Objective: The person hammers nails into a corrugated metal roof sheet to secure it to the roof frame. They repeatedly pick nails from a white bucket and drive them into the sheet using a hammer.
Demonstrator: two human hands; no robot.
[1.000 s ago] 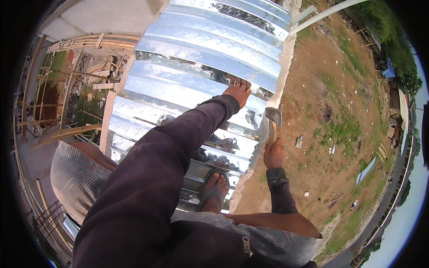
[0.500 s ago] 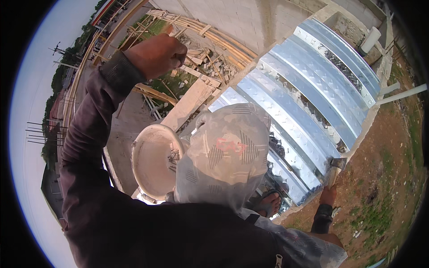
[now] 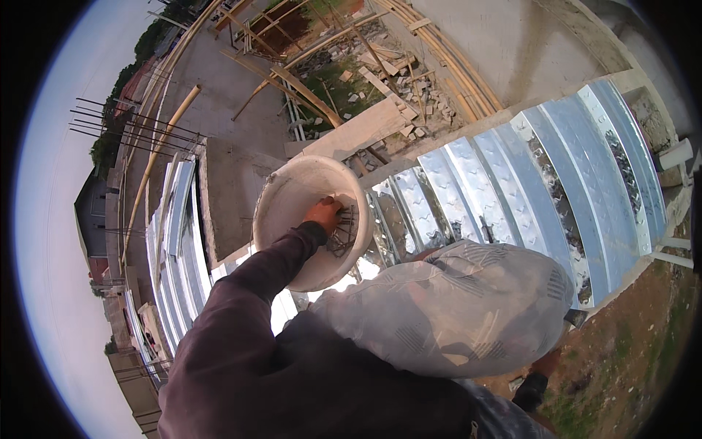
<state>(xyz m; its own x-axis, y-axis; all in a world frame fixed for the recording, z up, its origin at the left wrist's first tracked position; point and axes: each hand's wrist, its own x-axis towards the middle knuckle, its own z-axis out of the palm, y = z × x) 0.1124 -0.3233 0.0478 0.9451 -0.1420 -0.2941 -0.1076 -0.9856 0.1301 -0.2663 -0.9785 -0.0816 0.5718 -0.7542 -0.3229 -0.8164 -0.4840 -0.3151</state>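
Observation:
My left hand (image 3: 323, 215) is down inside a round, pale, dusty bucket (image 3: 281, 201), its fingers curled in at a small heap of nails (image 3: 344, 233) by the inner wall. How many nails lie between the fingers is hidden. At the lower right, my right hand (image 3: 547, 361) is partly covered by my bent knee in grey patterned trousers (image 3: 453, 307). It is closed on a hammer, whose dark head (image 3: 576, 317) shows past the knee while the handle is hidden.
Shiny ribbed metal decking sheets (image 3: 504, 175) span to the right, with gaps between some. Left are more metal sheets (image 3: 175, 249) and protruding rebar (image 3: 135, 121). A plank (image 3: 358, 132), bamboo poles (image 3: 453, 58) and rubble lie beyond. Grassy earth (image 3: 621, 373) drops away at right.
My left hand has come down from a raised, closed position into the bucket. The view has shifted, and my knee now hides most of the hammer in my right hand.

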